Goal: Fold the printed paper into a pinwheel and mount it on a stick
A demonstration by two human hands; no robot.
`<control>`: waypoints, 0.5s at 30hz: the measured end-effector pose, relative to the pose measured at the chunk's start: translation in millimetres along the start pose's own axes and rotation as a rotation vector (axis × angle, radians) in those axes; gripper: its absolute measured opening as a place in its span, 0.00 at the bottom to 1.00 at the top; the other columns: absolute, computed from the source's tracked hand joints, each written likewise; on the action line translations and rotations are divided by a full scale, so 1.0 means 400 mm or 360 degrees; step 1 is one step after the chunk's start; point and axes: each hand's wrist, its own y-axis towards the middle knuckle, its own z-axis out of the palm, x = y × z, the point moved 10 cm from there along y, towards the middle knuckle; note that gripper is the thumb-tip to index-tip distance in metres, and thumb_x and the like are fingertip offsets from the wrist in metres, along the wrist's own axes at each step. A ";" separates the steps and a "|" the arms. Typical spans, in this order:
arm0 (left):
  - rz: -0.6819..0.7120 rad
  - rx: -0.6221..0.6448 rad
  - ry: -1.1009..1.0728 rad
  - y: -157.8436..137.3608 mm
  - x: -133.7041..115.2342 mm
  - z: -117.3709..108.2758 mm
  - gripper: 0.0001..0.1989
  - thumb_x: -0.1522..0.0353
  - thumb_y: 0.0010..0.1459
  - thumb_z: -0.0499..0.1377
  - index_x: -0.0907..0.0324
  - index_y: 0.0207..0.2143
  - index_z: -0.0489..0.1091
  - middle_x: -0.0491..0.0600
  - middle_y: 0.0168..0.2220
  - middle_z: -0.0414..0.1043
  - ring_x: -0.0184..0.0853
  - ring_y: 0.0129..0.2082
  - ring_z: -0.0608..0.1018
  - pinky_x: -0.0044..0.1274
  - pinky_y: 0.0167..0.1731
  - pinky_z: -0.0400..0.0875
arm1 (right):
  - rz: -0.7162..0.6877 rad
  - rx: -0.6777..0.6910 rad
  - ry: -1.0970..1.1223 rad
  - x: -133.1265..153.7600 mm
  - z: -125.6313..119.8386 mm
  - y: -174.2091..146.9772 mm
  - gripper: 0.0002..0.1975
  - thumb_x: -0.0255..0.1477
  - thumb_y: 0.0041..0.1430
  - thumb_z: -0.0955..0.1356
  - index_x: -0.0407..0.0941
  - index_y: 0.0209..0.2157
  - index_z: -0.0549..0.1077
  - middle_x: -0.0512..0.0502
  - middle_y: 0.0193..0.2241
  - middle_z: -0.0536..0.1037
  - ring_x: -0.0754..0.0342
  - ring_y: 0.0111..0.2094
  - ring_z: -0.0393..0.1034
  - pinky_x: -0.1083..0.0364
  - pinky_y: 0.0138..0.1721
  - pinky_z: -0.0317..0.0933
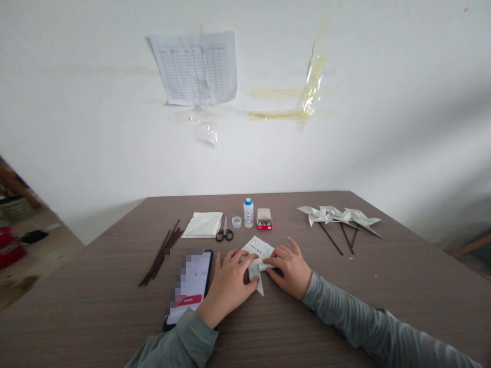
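Sleeves: gray cloth, the left sleeve [184,337] and the right sleeve [345,306] leading up to the two hands.
Phone: it lies flat just left of the left hand, with its screen lit.
Left hand [230,281]: its finger and thumb hold the left side of the paper, with a bit of flap showing between the tips.
Right hand [289,271]: its finger and thumb look to be pinching a flap near the middle of the paper.
Folded paper [258,247]: it is right in the grip, between both hands, one point facing the person and a printed part poking out past the fingers.
Folding: the step in hand looks like shaping and pressing the flaps at the middle.
Next move: it seems to call for a still left hand and a soft right push, since thin paper could slip or tear.
Dark sticks [161,255]: a loose bunch, left of the grip, past the phone.
Scissors [224,234]: beyond the left hand, closed.
Paper pile [203,225]: left of the scissors.
Little cup [237,222], bottle [248,213], red box [264,221]: in a row, straight past the grip.
Pointy paper shapes [337,215]: far right of the grip, with sticks.
Wall sheet [195,66]: high up behind everything.
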 end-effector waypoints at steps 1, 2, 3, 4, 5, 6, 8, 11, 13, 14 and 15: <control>0.0001 -0.0011 -0.0008 0.000 -0.001 -0.003 0.30 0.68 0.76 0.73 0.44 0.77 0.87 0.59 0.79 0.86 0.68 0.85 0.78 0.75 0.89 0.61 | -0.0001 -0.0001 0.0002 0.001 -0.001 0.000 0.10 0.31 0.74 0.81 0.58 0.52 0.96 0.45 0.43 0.93 0.36 0.50 0.90 0.23 0.80 0.71; 0.0005 -0.0020 -0.0014 0.000 -0.003 -0.006 0.29 0.68 0.76 0.74 0.44 0.76 0.88 0.59 0.79 0.86 0.68 0.85 0.79 0.76 0.88 0.62 | -0.0004 0.0003 0.0004 0.001 -0.001 0.001 0.10 0.31 0.74 0.81 0.58 0.52 0.95 0.45 0.43 0.93 0.37 0.50 0.90 0.23 0.80 0.71; 0.0010 -0.0027 -0.0018 0.001 -0.005 -0.009 0.28 0.68 0.76 0.75 0.44 0.75 0.89 0.59 0.78 0.86 0.68 0.84 0.79 0.76 0.88 0.62 | -0.0005 0.0012 0.0006 0.002 0.000 0.001 0.11 0.31 0.75 0.80 0.59 0.52 0.95 0.45 0.43 0.93 0.37 0.50 0.90 0.22 0.80 0.71; 0.0013 -0.0030 -0.0018 0.001 -0.006 -0.011 0.27 0.68 0.76 0.75 0.44 0.74 0.90 0.59 0.78 0.86 0.68 0.84 0.80 0.76 0.88 0.62 | -0.0001 0.0024 0.0008 0.001 0.001 0.002 0.11 0.31 0.75 0.80 0.59 0.53 0.95 0.45 0.44 0.93 0.37 0.50 0.90 0.21 0.80 0.70; 0.0012 -0.0025 -0.0015 0.000 -0.007 -0.011 0.27 0.68 0.76 0.75 0.43 0.73 0.90 0.59 0.79 0.86 0.68 0.84 0.79 0.77 0.88 0.61 | 0.0006 0.0039 0.0009 -0.001 0.002 0.002 0.11 0.31 0.75 0.80 0.60 0.53 0.95 0.45 0.44 0.93 0.37 0.50 0.90 0.20 0.81 0.70; 0.0006 -0.0013 -0.0010 0.000 -0.008 -0.011 0.26 0.68 0.76 0.75 0.43 0.73 0.91 0.59 0.79 0.86 0.68 0.85 0.79 0.77 0.88 0.61 | 0.0016 0.0053 0.0011 -0.003 0.005 0.002 0.11 0.31 0.75 0.80 0.60 0.53 0.95 0.44 0.44 0.93 0.37 0.51 0.90 0.20 0.81 0.69; -0.0005 0.0012 -0.0004 -0.001 -0.009 -0.009 0.26 0.69 0.77 0.74 0.44 0.73 0.91 0.60 0.80 0.85 0.69 0.86 0.78 0.77 0.89 0.59 | 0.0029 0.0078 0.0018 -0.005 0.009 0.002 0.11 0.31 0.75 0.80 0.60 0.53 0.96 0.44 0.44 0.93 0.36 0.51 0.90 0.18 0.82 0.68; 0.0006 0.0001 -0.0012 -0.003 -0.014 -0.011 0.26 0.70 0.76 0.73 0.44 0.72 0.91 0.60 0.80 0.85 0.70 0.85 0.78 0.77 0.88 0.60 | 0.0036 0.0064 0.0022 -0.006 0.010 0.001 0.11 0.30 0.75 0.81 0.58 0.53 0.96 0.43 0.44 0.93 0.35 0.51 0.91 0.18 0.82 0.68; 0.0015 -0.0018 -0.0011 -0.003 -0.017 -0.012 0.26 0.71 0.76 0.73 0.44 0.72 0.92 0.58 0.80 0.86 0.70 0.85 0.79 0.78 0.87 0.61 | 0.0029 0.0033 0.0020 -0.005 0.007 0.000 0.10 0.30 0.75 0.81 0.59 0.52 0.96 0.44 0.44 0.94 0.36 0.50 0.91 0.20 0.82 0.68; 0.0015 -0.0017 -0.0004 -0.003 -0.018 -0.011 0.27 0.71 0.76 0.72 0.43 0.72 0.92 0.58 0.80 0.86 0.70 0.85 0.78 0.77 0.87 0.61 | 0.0024 0.0019 0.0017 -0.005 0.006 -0.001 0.10 0.30 0.74 0.81 0.59 0.52 0.96 0.45 0.44 0.94 0.36 0.50 0.91 0.21 0.82 0.69; 0.0010 -0.0005 0.0006 -0.002 -0.017 -0.009 0.27 0.71 0.76 0.72 0.43 0.73 0.91 0.58 0.80 0.85 0.70 0.85 0.78 0.77 0.88 0.61 | 0.0018 0.0009 0.0015 -0.004 0.005 -0.001 0.10 0.30 0.74 0.81 0.59 0.52 0.96 0.45 0.43 0.93 0.37 0.50 0.90 0.22 0.82 0.69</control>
